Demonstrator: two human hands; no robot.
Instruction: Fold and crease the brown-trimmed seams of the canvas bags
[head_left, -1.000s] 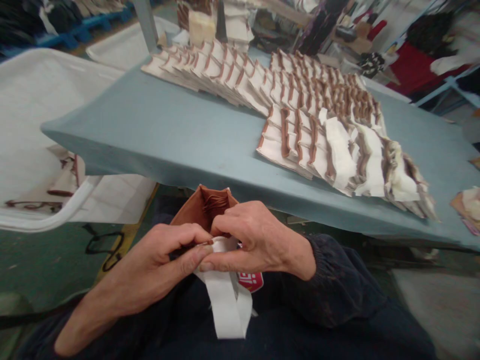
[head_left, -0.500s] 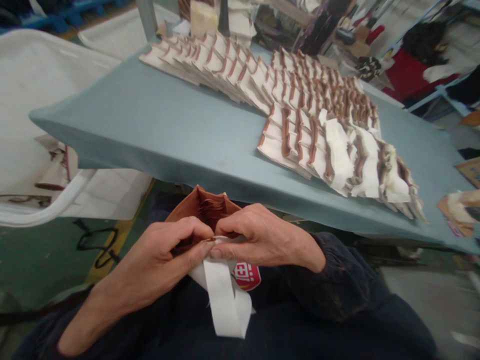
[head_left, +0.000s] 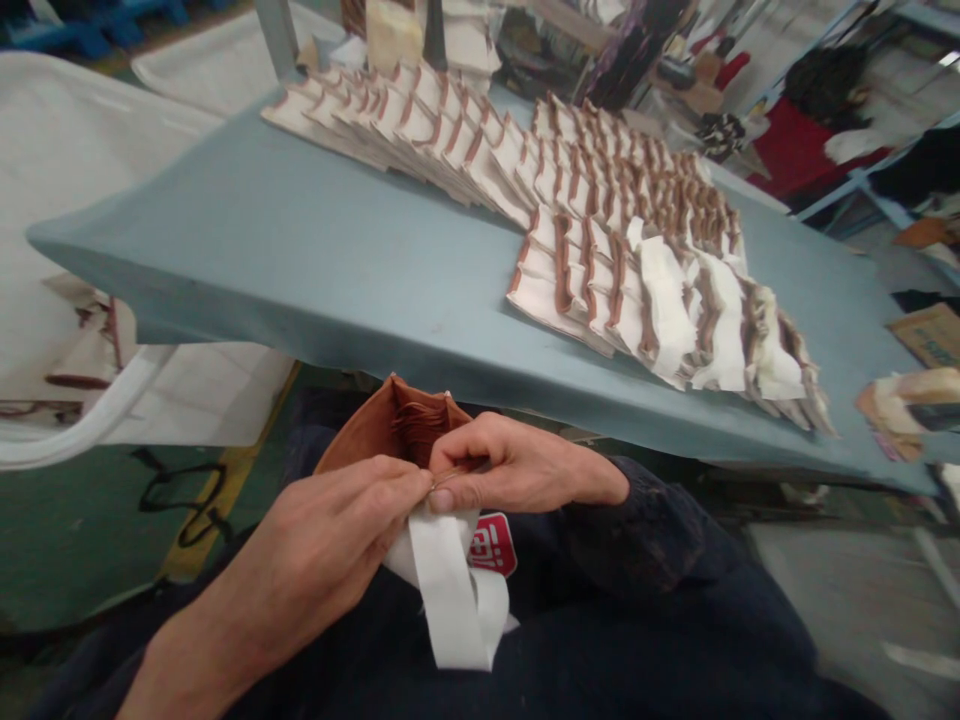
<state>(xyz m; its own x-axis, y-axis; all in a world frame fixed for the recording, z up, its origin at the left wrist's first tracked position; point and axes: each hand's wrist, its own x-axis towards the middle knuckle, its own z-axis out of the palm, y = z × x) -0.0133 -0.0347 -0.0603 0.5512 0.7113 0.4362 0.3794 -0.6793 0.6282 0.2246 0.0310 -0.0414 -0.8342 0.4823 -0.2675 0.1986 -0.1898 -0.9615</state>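
Note:
A brown piece with gathered folds inside is held low in front of my body, below the table's near edge. My left hand is closed on its near edge, fingers pressed together. My right hand pinches at the same spot, its fingertips touching those of my left hand; something thin shows between its thumb and finger, too small to name. From under the fingertips a white strip hangs down in a loop over my dark clothing.
Across the blue-grey table lie rows of folded cream pieces with brown edges, with white strips on the nearest row. A white bin stands at the left, holding some pieces. A cardboard item is at the far right.
The fingers of my left hand have straightened and lie flatter over the edge. My right hand has shifted slightly, and a thin item now shows in its pinch. The view has moved a little.

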